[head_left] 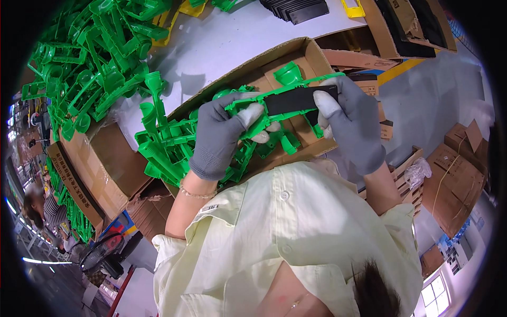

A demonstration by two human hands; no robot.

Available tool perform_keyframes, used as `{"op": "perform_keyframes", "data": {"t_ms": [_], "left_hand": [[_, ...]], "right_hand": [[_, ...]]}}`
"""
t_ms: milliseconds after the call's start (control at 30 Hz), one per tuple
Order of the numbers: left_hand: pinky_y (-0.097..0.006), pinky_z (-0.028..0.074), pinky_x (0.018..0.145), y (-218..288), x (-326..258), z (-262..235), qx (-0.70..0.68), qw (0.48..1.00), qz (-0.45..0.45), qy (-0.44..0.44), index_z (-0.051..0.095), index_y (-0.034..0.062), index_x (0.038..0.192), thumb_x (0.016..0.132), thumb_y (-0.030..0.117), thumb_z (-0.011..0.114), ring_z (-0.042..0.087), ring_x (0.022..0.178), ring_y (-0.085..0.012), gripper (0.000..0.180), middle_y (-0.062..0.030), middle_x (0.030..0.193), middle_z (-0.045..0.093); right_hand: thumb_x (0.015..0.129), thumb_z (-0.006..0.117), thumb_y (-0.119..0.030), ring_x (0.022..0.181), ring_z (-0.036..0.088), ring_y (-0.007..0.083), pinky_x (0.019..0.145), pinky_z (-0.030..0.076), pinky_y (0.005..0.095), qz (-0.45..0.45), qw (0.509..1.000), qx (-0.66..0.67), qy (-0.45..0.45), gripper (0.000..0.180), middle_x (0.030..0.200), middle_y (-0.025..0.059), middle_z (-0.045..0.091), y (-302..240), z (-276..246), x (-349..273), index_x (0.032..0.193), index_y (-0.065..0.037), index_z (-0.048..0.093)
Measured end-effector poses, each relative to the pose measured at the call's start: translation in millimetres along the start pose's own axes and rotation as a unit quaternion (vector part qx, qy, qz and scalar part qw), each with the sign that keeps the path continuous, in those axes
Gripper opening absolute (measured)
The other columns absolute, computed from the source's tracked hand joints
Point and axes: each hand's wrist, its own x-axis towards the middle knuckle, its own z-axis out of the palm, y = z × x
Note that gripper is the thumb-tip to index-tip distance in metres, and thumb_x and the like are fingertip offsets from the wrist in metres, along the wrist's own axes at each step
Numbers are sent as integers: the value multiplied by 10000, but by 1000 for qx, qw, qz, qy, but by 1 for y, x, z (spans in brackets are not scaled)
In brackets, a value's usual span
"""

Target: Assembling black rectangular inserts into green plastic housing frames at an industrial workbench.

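Both my hands wear grey gloves with pale fingertips. Between them is a long green plastic frame [254,127] with a flat black panel [296,100] lying in it. My left hand [224,129] grips the frame's left end, thumb on top. At the right end my right hand [351,119] closes round it, thumb pressed on the black panel. Beneath the held frame stands an open cardboard box [232,74] with several green plastic parts [169,137] in it, heaped mostly at its left. The fingers under the frame are partly hidden.
A large heap of green plastic parts [90,58] covers the table's [206,42] far left. A stack of black panels [296,9] lies at the far edge. Cardboard boxes [454,174] stand at right, another box [105,164] at left. A person [47,208] is at far left.
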Motion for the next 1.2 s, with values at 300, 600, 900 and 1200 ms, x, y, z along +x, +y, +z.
{"op": "perform_keyframes", "data": {"t_ms": [300, 600, 900, 1200], "left_hand": [[-239, 529, 540, 15, -3, 9, 118, 993, -19, 20, 621, -85, 1058, 842, 1, 640, 668, 691, -187, 233, -122, 858, 658], [-227, 514, 522, 12, 2, 6, 115, 993, -30, -23, 630, -76, 1047, 842, -23, 633, 651, 674, -154, 212, -111, 858, 663], [-204, 494, 478, 4, 9, 12, 205, 973, -94, -39, 638, -54, 980, 836, -19, 639, 646, 643, -136, 148, -97, 825, 655], [-276, 491, 489, 19, 81, 23, 467, 866, -79, -162, 512, 3, 1035, 795, 105, 665, 642, 608, -169, 302, -94, 784, 605]], "right_hand": [[736, 765, -224, 632, 494, 71, 598, 421, 208, -120, 968, -179, 129, 409, 783, 25, 589, 18, -11, 3, 995, -45, 503], [763, 731, -123, 767, 561, 79, 633, 452, 210, -52, 973, 226, -12, 436, 895, 39, 600, 36, -17, 0, 1125, -29, 506], [812, 697, -174, 503, 574, 137, 493, 435, 277, -108, 985, -135, 8, 202, 654, 101, 616, 67, -10, -28, 912, -9, 641], [815, 664, -235, 726, 631, 191, 682, 493, 303, -166, 939, -269, 135, 320, 811, 103, 641, 39, -71, 51, 1106, -109, 623]]}}
